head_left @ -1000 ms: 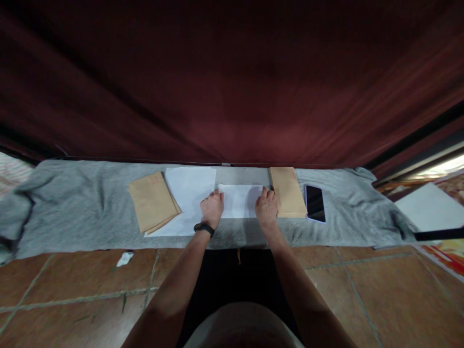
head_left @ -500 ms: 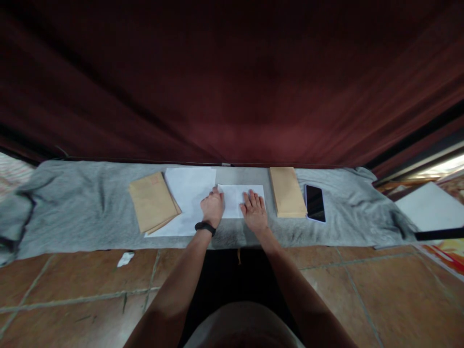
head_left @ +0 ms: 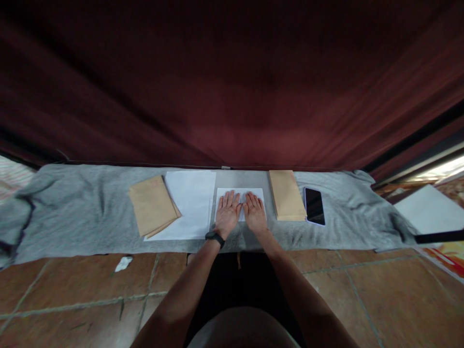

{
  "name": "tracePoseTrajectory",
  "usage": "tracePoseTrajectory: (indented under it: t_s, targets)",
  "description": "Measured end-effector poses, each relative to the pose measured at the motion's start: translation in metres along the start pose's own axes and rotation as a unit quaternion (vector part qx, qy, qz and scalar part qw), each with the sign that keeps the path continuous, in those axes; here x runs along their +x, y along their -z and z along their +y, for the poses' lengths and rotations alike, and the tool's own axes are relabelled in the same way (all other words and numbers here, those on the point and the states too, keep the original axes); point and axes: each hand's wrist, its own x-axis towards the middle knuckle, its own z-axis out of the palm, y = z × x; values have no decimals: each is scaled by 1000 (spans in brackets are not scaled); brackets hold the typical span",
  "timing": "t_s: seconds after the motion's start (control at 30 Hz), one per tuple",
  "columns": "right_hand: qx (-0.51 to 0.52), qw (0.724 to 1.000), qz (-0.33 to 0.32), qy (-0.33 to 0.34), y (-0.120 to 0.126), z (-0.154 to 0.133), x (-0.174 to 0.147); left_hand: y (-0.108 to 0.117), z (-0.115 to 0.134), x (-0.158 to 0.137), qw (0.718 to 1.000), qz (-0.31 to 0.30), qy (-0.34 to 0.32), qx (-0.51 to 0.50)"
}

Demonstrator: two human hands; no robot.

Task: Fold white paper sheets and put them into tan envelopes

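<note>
A small white rectangle of folded paper [head_left: 239, 192] lies on the grey cloth straight in front of me. Flat on its left half rests my left hand [head_left: 227, 212], fingers stretched out, a black band on the wrist. My right hand [head_left: 254, 211] is spread flat on the right half, its thumb close to the left thumb. Larger white sheets [head_left: 192, 193] lie just left of the folded paper. To its right sits a stack of brown envelopes [head_left: 287, 195].
More brown envelopes [head_left: 152, 205] overlap the white sheets at the left. A phone [head_left: 314, 206] lies right of the envelope stack. The grey cloth [head_left: 83, 208] covers a long narrow surface against a dark red curtain [head_left: 232, 96]. A crumpled white scrap [head_left: 123, 263] is on the tiled floor.
My left hand has moved right from the paper's left edge and opened flat on it. My right hand stays on the right half of the paper.
</note>
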Motion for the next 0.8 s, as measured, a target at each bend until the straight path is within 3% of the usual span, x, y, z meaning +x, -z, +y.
tracePoseTrajectory:
  t_s: [0.13, 0.27, 0.57, 0.8]
  targets:
    - [28, 998, -15, 52, -4, -14, 13, -2, -3, 0, 1000, -19, -9, 18]
    - [9, 998, -23, 51, -7, -18, 20, -3, -2, 1, 999, -21, -10, 23]
    - [-57, 998, 6, 14, -6, 19, 21, -4, -3, 3, 999, 6, 33, 5]
    - [-69, 997, 42, -13, -8, 30, 13, -7, -8, -1, 995, 43, 92, 14]
